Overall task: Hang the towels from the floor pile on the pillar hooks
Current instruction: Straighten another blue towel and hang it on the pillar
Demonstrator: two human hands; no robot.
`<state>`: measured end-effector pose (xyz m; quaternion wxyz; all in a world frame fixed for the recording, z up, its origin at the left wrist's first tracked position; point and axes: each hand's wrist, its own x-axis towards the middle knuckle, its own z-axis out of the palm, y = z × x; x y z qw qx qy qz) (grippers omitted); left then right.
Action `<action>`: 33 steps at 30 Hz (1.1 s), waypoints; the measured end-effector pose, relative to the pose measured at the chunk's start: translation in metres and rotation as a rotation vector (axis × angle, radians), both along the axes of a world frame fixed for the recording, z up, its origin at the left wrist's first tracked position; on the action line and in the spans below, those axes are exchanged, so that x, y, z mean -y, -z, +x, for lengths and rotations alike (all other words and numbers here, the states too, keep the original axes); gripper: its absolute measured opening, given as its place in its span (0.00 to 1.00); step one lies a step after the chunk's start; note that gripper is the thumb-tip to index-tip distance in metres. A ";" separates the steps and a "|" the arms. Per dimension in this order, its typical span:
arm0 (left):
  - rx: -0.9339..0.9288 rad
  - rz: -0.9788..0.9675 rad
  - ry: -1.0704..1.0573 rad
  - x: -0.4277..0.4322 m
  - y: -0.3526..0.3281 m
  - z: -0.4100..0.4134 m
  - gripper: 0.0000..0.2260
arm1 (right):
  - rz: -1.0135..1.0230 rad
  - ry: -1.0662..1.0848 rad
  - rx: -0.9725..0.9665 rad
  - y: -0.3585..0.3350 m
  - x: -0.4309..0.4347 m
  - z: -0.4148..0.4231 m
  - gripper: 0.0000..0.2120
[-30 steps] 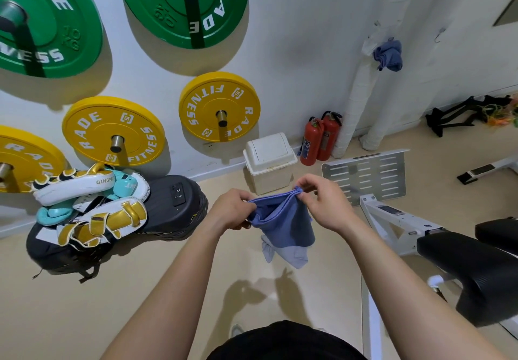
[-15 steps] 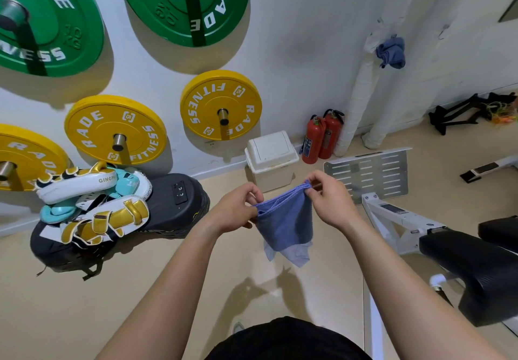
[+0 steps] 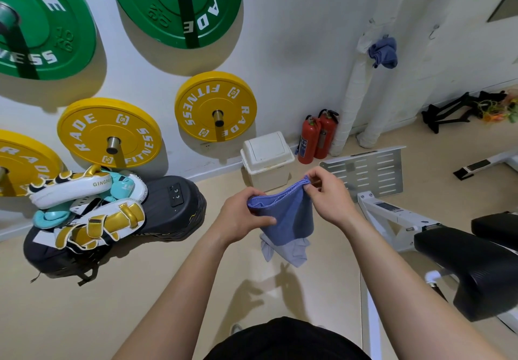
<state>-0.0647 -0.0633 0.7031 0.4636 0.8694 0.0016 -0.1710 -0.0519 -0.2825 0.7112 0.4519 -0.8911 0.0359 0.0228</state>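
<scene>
I hold a blue towel (image 3: 288, 216) in front of me at waist height, its top edge stretched between both hands and its lower part hanging loose. My left hand (image 3: 242, 216) grips the left end of that edge. My right hand (image 3: 326, 198) pinches the right corner, a little higher. Far off at the upper right, another blue towel (image 3: 384, 52) hangs bunched on the white wrapped pillar (image 3: 351, 99). A bare hook (image 3: 435, 30) sticks out of the wall to its right. No floor pile is in view.
Green and yellow weight plates (image 3: 215, 107) hang on the wall. Boxing pads (image 3: 84, 205) lie on a black bag at the left. A white bin (image 3: 267, 160) and two red extinguishers (image 3: 316, 138) stand by the wall. A white-framed bench with black pads (image 3: 476, 261) fills the right.
The towel's top edge has been pulled wider between my hands, and my right hand has risen slightly. The view has shifted a little towards the pillar.
</scene>
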 end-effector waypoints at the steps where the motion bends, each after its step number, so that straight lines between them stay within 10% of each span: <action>1: 0.057 0.029 -0.018 -0.001 0.001 0.000 0.14 | -0.005 0.003 -0.011 0.000 0.002 0.000 0.06; 24: 0.238 -0.320 -0.167 0.012 -0.027 0.010 0.05 | 0.234 0.059 -0.109 -0.005 0.008 0.000 0.07; 30: 0.262 -0.299 0.017 0.025 -0.026 0.010 0.06 | -0.115 -0.346 -0.053 -0.026 0.009 -0.004 0.30; 33: 0.251 -0.340 0.000 0.030 -0.024 0.012 0.10 | -0.108 -0.467 -0.010 -0.040 -0.006 0.003 0.25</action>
